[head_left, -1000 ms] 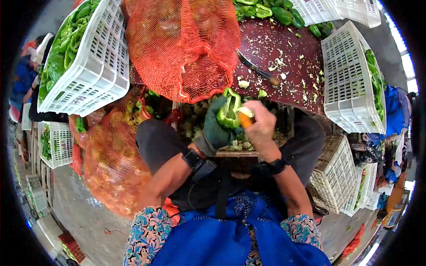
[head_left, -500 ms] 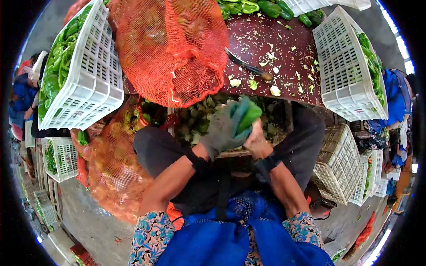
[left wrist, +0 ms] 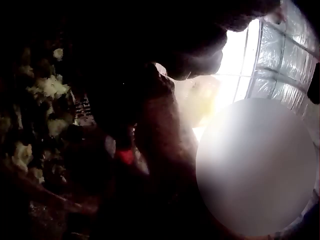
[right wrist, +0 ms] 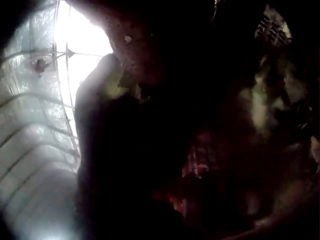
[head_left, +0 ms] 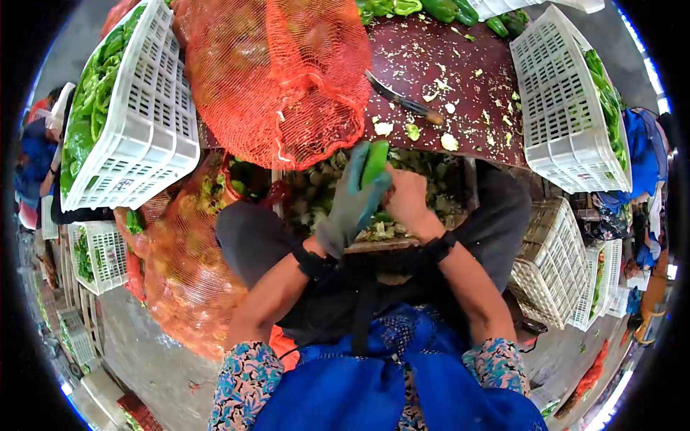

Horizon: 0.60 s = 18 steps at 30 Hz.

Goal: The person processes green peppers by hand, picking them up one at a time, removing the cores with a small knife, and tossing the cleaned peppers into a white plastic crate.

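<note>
My left hand [head_left: 346,212], in a grey-green glove, grips a green pepper [head_left: 375,164] upright, its smooth outer side showing above the fingers. Close against it on the right is my bare right hand [head_left: 410,200], fingers curled at the pepper's lower end. The orange-handled tool seen in this hand earlier is hidden now. Below both hands lie pale pepper scraps [head_left: 388,228] between the knees. Both wrist views are very dark, with the fingers [left wrist: 167,127] only dimly lit in the left one.
A full red mesh sack [head_left: 280,86] stands ahead, beside a dark red board [head_left: 453,79] strewn with seeds and a knife [head_left: 402,103]. White crates [head_left: 144,122] of green peppers flank both sides. Another mesh sack [head_left: 187,266] sits left of the knees; an upended crate [head_left: 550,266] is at right.
The pepper's cut opening faced up a second ago; now its green outer side shows. The right hand has come in against it, and its orange handle is out of sight.
</note>
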Tool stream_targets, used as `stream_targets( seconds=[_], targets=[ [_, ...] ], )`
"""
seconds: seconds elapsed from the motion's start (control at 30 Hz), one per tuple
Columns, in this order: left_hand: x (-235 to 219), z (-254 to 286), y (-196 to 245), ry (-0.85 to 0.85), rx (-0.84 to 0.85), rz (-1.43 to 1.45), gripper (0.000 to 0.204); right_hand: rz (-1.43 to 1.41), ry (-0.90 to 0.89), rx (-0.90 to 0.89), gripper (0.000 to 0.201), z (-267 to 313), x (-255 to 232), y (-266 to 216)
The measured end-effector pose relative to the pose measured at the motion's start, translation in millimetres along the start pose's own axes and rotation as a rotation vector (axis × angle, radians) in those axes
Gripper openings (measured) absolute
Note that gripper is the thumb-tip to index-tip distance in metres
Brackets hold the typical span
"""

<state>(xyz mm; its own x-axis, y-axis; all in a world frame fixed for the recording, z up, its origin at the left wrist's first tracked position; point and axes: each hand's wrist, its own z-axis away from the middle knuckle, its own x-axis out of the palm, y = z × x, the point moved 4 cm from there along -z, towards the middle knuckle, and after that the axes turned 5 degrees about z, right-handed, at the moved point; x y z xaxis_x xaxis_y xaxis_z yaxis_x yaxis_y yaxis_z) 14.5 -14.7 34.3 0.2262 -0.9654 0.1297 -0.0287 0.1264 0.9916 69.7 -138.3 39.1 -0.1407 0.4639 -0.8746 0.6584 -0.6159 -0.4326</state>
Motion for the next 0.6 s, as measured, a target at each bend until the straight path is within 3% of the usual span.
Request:
stream_targets(
  seconds=[0.07,0.17,0.27,0.33,0.4,0.43,0.5,0.6],
  targets=[
    [-2,-2,0,0.004,-0.054,-0.060,0.064,0.095,-0.092,-0.052,0.044,-11,-6,1],
    [2,-3,13,-0.033,-0.195,0.095,0.058,0.122,-0.166,-0.058,0.033,-10,1,11],
    [-8,-13,12,-0.216,-0.321,0.273,0.050,-0.217,-0.031,-0.085,0.019,-10,4,22],
    [-7,-3,22,-0.241,-0.490,0.666,0.047,-0.459,0.012,0.046,0.014,-10,-8,36],
    [-3,-3,12,-0.196,-0.561,0.925,0.049,-0.996,-0.023,0.498,0.020,-10,-22,40],
    [-2,-3,15,-0.263,-0.549,1.000,0.050,-1.089,-0.029,0.701,0.018,-11,-29,45],
    [-4,-3,25,-0.394,-0.509,1.149,0.051,-0.396,-0.045,0.332,0.018,0,-18,98],
    [-3,-3,26,-0.434,-0.514,1.251,0.054,0.431,-0.025,0.050,0.015,9,-35,89]
  ],
)
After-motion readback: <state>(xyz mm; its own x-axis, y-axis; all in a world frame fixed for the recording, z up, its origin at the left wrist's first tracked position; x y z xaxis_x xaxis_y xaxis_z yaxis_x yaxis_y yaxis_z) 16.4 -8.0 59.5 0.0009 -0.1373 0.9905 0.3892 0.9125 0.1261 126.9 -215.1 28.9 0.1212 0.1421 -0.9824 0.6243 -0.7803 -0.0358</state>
